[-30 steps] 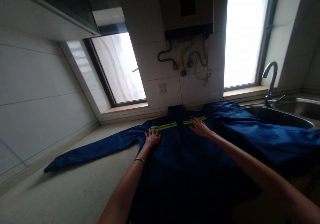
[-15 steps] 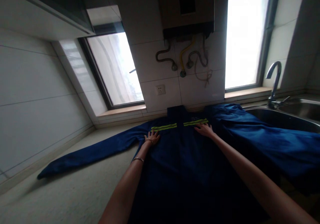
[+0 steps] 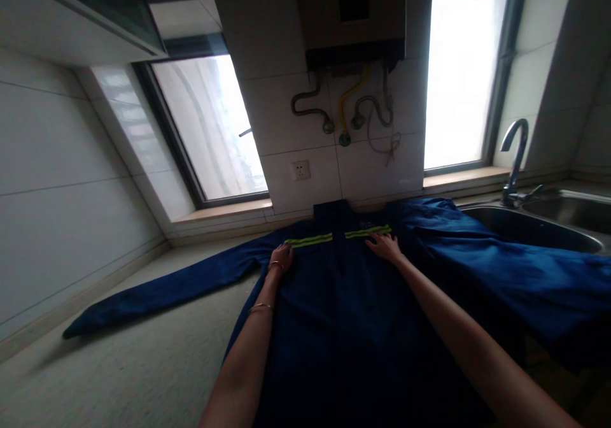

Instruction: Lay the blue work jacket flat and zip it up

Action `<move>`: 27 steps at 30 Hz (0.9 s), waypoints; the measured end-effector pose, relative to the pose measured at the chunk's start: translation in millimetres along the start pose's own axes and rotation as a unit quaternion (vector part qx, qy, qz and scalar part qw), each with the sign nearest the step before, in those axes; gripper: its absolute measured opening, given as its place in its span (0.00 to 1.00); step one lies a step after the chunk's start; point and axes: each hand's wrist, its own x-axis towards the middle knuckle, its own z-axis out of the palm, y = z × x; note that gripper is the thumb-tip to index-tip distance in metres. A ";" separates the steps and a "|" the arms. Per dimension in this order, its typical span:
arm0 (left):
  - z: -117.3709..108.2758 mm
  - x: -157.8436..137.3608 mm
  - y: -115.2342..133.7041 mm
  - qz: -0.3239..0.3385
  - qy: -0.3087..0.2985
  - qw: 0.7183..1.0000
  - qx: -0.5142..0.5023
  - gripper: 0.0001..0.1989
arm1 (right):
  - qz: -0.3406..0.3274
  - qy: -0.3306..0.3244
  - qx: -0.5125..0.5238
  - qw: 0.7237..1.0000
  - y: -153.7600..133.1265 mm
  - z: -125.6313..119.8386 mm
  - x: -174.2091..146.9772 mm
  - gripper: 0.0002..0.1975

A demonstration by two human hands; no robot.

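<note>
A dark blue jacket point(image 3: 329, 300) with yellow-green reflective stripes across its chest lies spread front up on the counter, collar toward the wall. Its left-hand sleeve point(image 3: 162, 291) stretches out flat over the counter. The other sleeve point(image 3: 506, 269) runs to the right, beside the sink. My left hand point(image 3: 281, 258), a bracelet at its wrist, is closed on the jacket cloth near the armpit, at the outer end of the stripe. My right hand point(image 3: 384, 247) rests on the chest just below the other stripe, fingers stretched out and apart.
A pale speckled counter point(image 3: 138, 370) extends to the left wall. At the right are a steel sink point(image 3: 577, 208) and a curved faucet point(image 3: 518, 154). A water heater point(image 3: 353, 14) with pipes hangs on the tiled wall above a socket point(image 3: 300, 170), between two windows.
My left hand has gone from spread fingers to closed, at the jacket's side. My right hand stays on the chest. The view has shifted slightly.
</note>
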 end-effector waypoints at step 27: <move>5.1 -51.0 129.5 0.185 -0.080 0.955 -0.220 0.15 | -0.171 0.004 0.047 0.984 -158.2 -54.0 -310.3 0.12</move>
